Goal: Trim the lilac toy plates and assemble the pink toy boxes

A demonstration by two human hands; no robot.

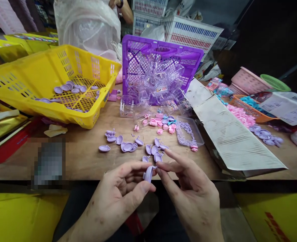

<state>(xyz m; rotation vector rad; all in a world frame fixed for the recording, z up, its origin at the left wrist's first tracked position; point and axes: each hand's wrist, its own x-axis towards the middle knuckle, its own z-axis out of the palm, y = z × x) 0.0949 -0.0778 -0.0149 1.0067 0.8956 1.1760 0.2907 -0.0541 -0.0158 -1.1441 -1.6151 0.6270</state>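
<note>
My left hand (pixel 123 191) is closed around a lilac oval plastic piece (pixel 148 174), held on edge between thumb and fingers just off the table's front edge. At the piece's upper tip, my right hand (pixel 188 188) pinches a small lilac plastic part (pixel 155 167) between thumb and index finger; its exact shape is mostly hidden. Beyond my fingers lie several similar lilac oval pieces (pixel 128 147), some with a small hook-like end. A clear shallow tray (pixel 200 137) to the right holds a heap of tiny lilac hook-like parts (pixel 185 129).
A yellow basket (pixel 87 119) with more lilac pieces stands left. Clear plastic boxes (pixel 158 87) heap against a purple basket (pixel 196 64), with small pink parts (pixel 159 122) before them. A cardboard flap (pixel 224 131) slants along the right. Another person's arm (pixel 125 11) shows behind.
</note>
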